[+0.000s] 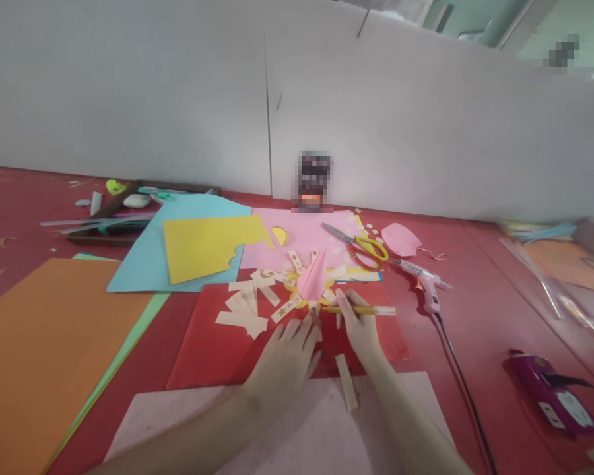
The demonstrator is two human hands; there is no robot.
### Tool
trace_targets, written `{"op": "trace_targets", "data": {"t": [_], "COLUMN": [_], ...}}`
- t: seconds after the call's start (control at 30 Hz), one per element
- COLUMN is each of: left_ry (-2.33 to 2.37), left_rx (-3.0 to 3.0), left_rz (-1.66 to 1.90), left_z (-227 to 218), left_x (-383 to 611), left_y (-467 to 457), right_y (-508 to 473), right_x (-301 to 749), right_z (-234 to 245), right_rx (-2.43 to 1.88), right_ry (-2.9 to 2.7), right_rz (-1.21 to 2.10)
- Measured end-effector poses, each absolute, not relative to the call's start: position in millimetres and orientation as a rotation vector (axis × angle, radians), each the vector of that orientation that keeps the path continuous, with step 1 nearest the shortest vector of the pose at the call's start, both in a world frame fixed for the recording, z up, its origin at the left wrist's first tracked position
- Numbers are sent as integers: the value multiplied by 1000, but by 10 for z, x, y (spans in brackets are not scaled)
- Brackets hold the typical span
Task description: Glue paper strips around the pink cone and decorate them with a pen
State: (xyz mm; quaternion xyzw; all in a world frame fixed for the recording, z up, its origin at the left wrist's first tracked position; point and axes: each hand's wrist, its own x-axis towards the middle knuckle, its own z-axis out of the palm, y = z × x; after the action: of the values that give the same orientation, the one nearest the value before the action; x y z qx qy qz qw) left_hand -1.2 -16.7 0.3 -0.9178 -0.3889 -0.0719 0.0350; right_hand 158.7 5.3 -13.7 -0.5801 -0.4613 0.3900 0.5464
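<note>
My left hand (pixel 290 346) lies with its fingers stretched out, fingertips down at the near edge of a yellow scalloped paper piece (pixel 293 298). On that piece stands a folded pink paper cone (pixel 313 278). My right hand (pixel 359 323) is closed around a gold pen (pixel 359 309), its tip pointing left towards the base of the cone. Around the cone lie cream paper strips with drawn stars and letters, one such strip (pixel 286 309) being just left of my fingers. Blank cream strips (pixel 245 303) are fanned out farther left, on a red sheet (pixel 202 349).
Scissors (pixel 359 245) lie beyond my right hand, beside a pink glue gun (pixel 428 287) with a trailing cord. A purple power strip (pixel 549 392) is at the right. Coloured sheets (pixel 74 330) and a dark tray (pixel 103 227) occupy the left. A white wall (pixel 178 99) stands behind.
</note>
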Motion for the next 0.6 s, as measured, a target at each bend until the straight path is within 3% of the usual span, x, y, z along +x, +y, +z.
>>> {"op": "trace_targets", "data": {"t": [0.6], "left_ry": [-1054], "left_rx": [-2680], "left_rz": [-203], "left_z": [-172], "left_x": [-9], "left_y": [-294], "right_y": [22], "right_x": [1554], "right_z": [-157], "right_rx": [-1330], "right_ry": [-1266], "right_rz": [896]}}
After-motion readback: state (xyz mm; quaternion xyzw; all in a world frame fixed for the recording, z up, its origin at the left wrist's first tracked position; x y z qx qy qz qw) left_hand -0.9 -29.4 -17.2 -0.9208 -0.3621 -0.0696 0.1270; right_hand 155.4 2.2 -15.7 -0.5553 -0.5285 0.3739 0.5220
